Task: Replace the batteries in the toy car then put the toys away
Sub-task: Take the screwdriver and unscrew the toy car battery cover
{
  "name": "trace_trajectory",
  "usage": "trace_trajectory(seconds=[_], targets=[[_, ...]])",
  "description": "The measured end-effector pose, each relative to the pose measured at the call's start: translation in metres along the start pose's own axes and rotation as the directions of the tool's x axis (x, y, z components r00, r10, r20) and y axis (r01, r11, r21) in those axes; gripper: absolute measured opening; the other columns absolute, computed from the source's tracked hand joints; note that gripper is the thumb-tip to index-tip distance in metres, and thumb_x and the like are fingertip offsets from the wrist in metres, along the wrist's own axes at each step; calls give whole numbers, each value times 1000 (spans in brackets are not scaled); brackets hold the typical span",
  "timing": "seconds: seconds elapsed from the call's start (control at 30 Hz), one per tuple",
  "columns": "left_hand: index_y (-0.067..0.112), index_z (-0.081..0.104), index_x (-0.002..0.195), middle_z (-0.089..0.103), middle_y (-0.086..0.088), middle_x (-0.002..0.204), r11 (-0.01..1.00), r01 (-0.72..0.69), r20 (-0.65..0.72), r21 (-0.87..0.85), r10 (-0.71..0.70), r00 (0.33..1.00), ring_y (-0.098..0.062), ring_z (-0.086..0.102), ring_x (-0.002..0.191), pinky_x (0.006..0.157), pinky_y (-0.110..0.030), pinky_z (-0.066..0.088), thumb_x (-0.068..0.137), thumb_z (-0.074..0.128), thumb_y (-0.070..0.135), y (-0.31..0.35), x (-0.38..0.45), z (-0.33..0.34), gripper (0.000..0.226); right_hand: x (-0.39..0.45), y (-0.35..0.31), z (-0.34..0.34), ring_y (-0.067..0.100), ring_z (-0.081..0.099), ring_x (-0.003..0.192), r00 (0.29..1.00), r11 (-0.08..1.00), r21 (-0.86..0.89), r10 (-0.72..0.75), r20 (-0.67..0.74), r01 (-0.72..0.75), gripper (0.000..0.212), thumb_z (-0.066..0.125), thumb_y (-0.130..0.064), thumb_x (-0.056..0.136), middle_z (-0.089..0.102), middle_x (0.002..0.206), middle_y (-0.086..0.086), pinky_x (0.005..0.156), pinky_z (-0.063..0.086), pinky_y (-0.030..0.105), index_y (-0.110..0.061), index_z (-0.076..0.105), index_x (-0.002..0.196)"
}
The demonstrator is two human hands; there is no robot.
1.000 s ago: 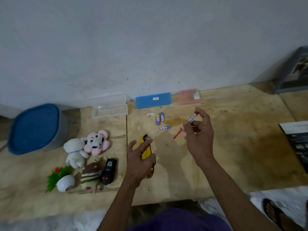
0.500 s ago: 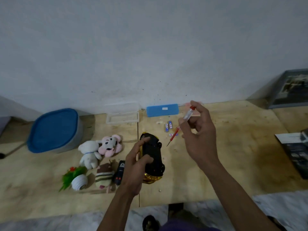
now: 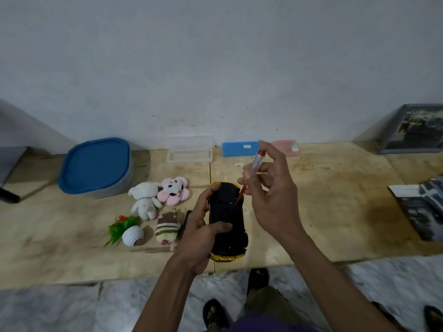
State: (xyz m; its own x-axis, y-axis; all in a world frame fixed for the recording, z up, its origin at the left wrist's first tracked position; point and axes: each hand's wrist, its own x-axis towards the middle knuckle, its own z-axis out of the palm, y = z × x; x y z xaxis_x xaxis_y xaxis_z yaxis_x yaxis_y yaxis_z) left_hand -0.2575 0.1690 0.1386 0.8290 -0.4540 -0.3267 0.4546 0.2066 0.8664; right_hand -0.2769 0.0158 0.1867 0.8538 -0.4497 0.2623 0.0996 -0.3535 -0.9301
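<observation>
My left hand (image 3: 201, 232) grips the yellow toy car (image 3: 227, 221), held upside down above the table so its black underside faces me. My right hand (image 3: 271, 195) pinches a small screwdriver (image 3: 249, 174) with a clear handle and red shaft. Its tip rests on the underside near the car's far end. The loose batteries are hidden behind my right hand. Left of the car lie a white plush (image 3: 145, 200), a pink plush (image 3: 173, 190), a striped plush (image 3: 166, 228), a small potted plastic plant (image 3: 127, 231) and a black remote (image 3: 185, 222), mostly covered by my left hand.
A grey tub with a blue lid (image 3: 96, 167) stands at the back left. Along the wall sit a clear open case (image 3: 189, 152), a blue case (image 3: 239, 149) and a pink case (image 3: 286, 147). Magazines (image 3: 422, 207) lie at the right. The wooden table (image 3: 335, 212) ends near my feet.
My left hand lifted the car off the table and turned it underside up. My right hand brought the screwdriver down and left until its tip met the car's underside.
</observation>
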Motion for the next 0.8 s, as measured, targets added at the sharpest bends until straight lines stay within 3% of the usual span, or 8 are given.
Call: trace_trajectory(seconds=[0.17, 0.43, 0.63, 0.8], targets=[[38, 58, 130, 62, -2, 135, 998, -68, -20, 18, 68, 997, -32, 68, 112, 87, -53, 61, 85, 66, -16, 14, -8, 7, 70, -1, -9, 3, 17, 74, 92, 998, 997, 64, -43, -51, 46, 61, 68, -15, 94, 69, 99, -7, 71, 63, 47, -36, 41, 145], [37, 59, 128, 68, 6, 127, 997, -82, 8, -4, 82, 997, -38, 69, 108, 82, -54, 61, 89, 60, -16, 29, -5, 26, 66, 2, -15, -8, 21, 73, 90, 975, 981, 55, -179, -131, 187, 58, 69, -15, 95, 66, 95, 1, 73, 62, 44, -31, 42, 144], [37, 57, 132, 67, -6, 129, 998, -61, 41, -17, 62, 997, -47, 66, 108, 79, -56, 60, 90, 59, -15, 28, -4, 34, 67, 3, -9, -18, 21, 72, 92, 969, 979, 50, -187, -161, 198, 60, 70, -13, 95, 67, 96, -2, 73, 63, 43, -30, 41, 145], [37, 57, 131, 67, -6, 131, 998, -61, 39, -24, 62, 997, -45, 66, 110, 76, -49, 61, 90, 58, -16, 26, -5, 39, 67, 2, -7, -23, 24, 73, 91, 972, 980, 80, -170, -163, 184, 59, 69, -12, 95, 69, 97, 2, 75, 62, 46, -28, 41, 144]])
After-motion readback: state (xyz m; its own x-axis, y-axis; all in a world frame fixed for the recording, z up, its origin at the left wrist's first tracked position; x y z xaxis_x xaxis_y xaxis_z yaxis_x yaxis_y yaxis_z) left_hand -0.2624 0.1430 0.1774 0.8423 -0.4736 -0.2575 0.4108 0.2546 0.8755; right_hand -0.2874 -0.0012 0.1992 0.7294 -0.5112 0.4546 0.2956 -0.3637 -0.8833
